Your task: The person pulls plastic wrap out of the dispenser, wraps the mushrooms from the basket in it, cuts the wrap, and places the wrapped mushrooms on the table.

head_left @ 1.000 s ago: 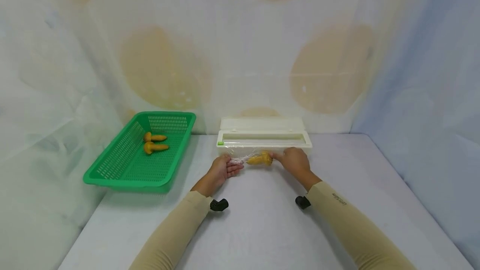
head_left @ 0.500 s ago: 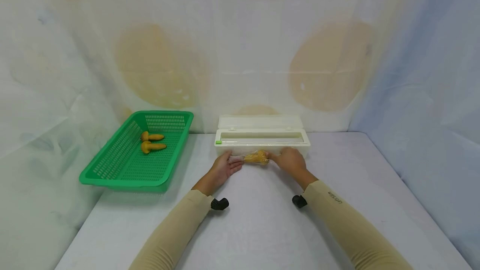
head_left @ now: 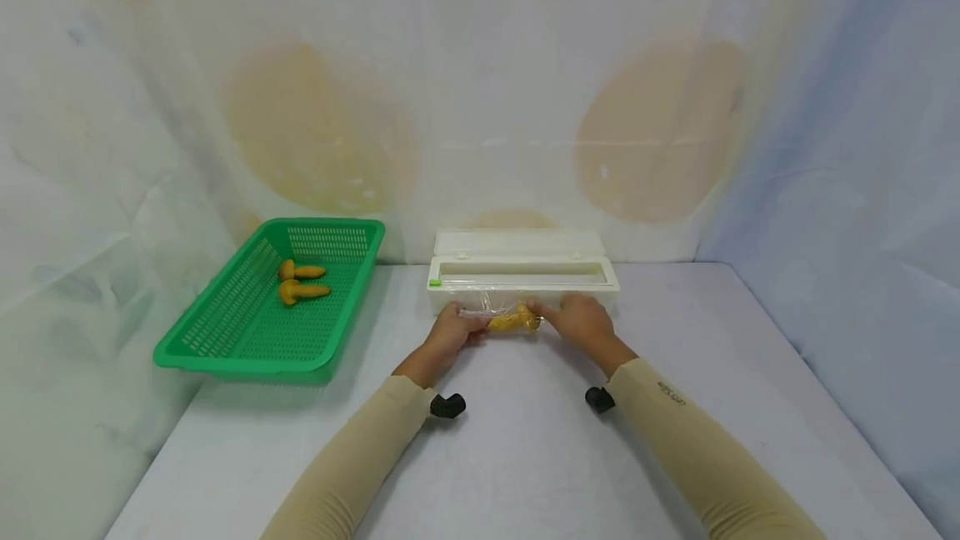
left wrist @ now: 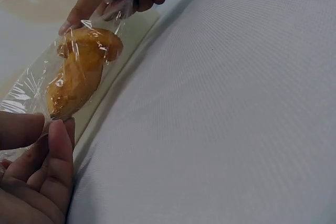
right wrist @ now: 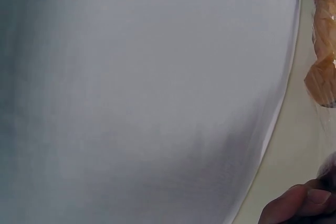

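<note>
A yellow mushroom (head_left: 511, 320) wrapped in clear cling film (left wrist: 25, 92) is between both hands, just in front of the white cling film dispenser (head_left: 522, 296). The film still runs from the mushroom up to the dispenser. My left hand (head_left: 452, 330) pinches the stem end through the film, as the left wrist view shows. At the cap end, my right hand (head_left: 585, 323) has a fingertip against the cap, with film gathered at its curled fingers. In the right wrist view, the right hand (right wrist: 304, 203) is only partly in frame, beyond the cap.
To the left stands a green slotted basket (head_left: 341, 315) with two unwrapped mushrooms (head_left: 303, 291) in it. The dispenser's lid (head_left: 517, 241) is raised against the back curtain (head_left: 487, 90). A white cloth (head_left: 525, 457) covers the table.
The left fingers, spread open under the film earlier, have closed on the stem end. Film now covers the mushroom more fully. The right hand has hardly moved.
</note>
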A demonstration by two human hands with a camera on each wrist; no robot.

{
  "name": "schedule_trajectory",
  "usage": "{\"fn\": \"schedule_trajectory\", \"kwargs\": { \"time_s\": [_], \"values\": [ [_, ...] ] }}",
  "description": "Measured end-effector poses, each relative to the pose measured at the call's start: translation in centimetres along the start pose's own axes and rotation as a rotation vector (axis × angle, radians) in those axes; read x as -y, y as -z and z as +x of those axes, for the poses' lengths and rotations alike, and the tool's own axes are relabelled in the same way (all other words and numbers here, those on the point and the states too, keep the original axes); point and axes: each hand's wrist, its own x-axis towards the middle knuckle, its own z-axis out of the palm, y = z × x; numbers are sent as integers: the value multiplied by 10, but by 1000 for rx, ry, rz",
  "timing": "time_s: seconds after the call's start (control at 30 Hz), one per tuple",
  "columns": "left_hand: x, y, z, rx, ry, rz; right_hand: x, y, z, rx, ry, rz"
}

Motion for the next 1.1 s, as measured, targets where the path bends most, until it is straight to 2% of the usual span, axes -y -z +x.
{"fn": "schedule_trajectory", "kwargs": {
  "time_s": [0.3,0.7,0.93,1.1],
  "values": [
    [-9,1,-3,19,51,-16,6,1,4,54,-49,19],
    [-5,-1,-5,24,73,-6,7,-4,5,100,-93,48],
    [-3,5,-3,40,96,41,0,-4,3,122,-36,45],
    [-9,12,-4,26,78,76,-13,4,5,158,22,76]
  ]
}}
